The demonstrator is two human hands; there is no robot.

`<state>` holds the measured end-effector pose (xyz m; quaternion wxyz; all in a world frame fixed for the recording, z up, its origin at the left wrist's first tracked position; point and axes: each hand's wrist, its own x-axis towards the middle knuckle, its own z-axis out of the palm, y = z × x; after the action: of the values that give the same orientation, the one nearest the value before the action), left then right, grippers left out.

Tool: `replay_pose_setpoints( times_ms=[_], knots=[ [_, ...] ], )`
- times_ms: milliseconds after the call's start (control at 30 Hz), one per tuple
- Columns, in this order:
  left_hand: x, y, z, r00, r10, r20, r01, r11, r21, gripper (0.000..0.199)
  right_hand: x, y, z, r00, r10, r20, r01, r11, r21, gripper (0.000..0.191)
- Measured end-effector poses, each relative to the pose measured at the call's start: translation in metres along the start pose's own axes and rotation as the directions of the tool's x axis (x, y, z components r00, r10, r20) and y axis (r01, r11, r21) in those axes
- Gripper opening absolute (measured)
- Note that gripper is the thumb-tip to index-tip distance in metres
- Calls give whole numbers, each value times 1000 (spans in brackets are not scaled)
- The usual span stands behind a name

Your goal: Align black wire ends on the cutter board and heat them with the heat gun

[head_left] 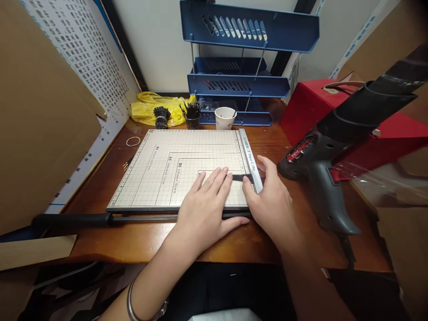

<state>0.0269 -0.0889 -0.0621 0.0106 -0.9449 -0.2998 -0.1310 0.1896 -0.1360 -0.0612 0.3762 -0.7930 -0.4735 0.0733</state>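
Observation:
A cream paper cutter [150, 174] with printed grid lines lies on the wooden desk, its metal guide strip [249, 154] along the right side. My left hand [207, 205] rests flat on the board, fingers stretched over a bundle of thin black strands [238, 177]. Part of that bundle is hidden beneath the fingers; the rest runs right to the guide strip. At that end is my right hand [272, 207], its thumb by the strands and its forefinger beyond the strip, thumb and forefinger apart. The cutter's black-handled blade arm [73, 220] lies low along the near edge.
Behind the cutter stand a banded black bundle [162, 117], a dark cup of black strands [192, 118], a white paper cup [225, 118] and a yellow bag [143, 109]. A blue rack [240, 84] rises behind. On the right are a heat gun [329, 174] and red box [384, 147].

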Motion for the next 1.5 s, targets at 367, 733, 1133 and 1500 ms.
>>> replay_pose_setpoints(
  times_ms=[367,733,1133,1500],
  knots=[
    [0,1,1,1000,-6,-30,7,1000,13,98,-6,52,-77,859,-184,-478,34,952,-304,62],
    [0,-1,4,1000,17,-22,-16,998,54,105,-15,76,-70,909,-50,-414,-117,923,-367,55],
    [1,-2,5,999,21,-26,-20,997,69,104,-9,30,-67,901,260,-348,17,779,627,61],
    [0,-2,6,999,21,-48,-17,998,68,100,75,2,-58,916,-88,392,295,-514,-805,77]
  ],
)
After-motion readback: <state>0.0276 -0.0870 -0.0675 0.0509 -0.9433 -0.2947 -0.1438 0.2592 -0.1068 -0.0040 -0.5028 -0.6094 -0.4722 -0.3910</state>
